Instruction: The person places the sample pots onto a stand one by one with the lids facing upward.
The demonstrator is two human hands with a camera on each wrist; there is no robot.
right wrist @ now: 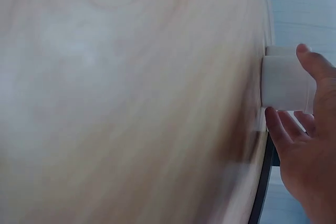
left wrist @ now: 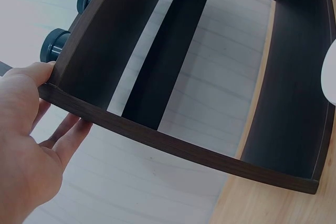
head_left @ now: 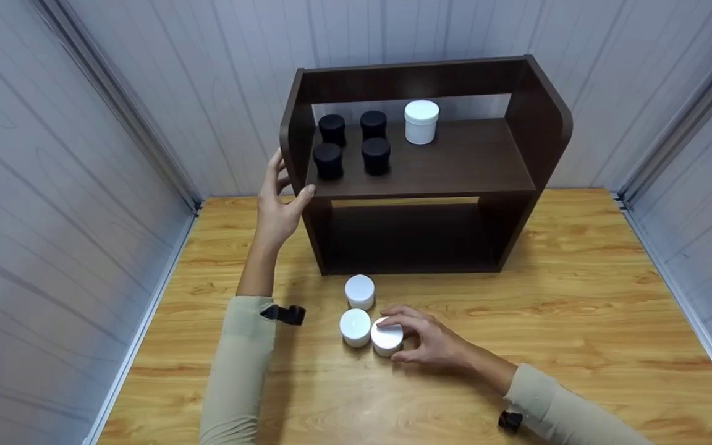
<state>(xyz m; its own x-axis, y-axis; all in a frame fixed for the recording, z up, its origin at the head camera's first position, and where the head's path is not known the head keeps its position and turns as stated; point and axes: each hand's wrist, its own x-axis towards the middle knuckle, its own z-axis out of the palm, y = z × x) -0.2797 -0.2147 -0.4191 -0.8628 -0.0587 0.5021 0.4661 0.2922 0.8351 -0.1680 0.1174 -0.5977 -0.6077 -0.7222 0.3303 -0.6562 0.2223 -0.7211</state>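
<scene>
My left hand [head_left: 277, 216] holds the left side panel of a dark brown two-tier shelf [head_left: 430, 193], thumb at the front edge and fingers on the outer face. On the table, my right hand [head_left: 433, 341] has its thumb and fingers curled around a white lidded jar [head_left: 387, 339]; the right wrist view shows this jar [right wrist: 286, 83] between thumb and fingers. Close beside it stand a second white jar [head_left: 355, 326] and a third white jar [head_left: 360, 290]. Another white jar [head_left: 421, 123] stands on the upper tier, right of several black jars [head_left: 376, 154] grouped at the left.
The wood-grain table [head_left: 584, 321] extends under and around the shelf. Pale panel walls [head_left: 72, 185] close in the left, back and right. The lower tier [head_left: 415, 238] lies just behind the white jars. Each sleeve carries a black strap [head_left: 285, 314].
</scene>
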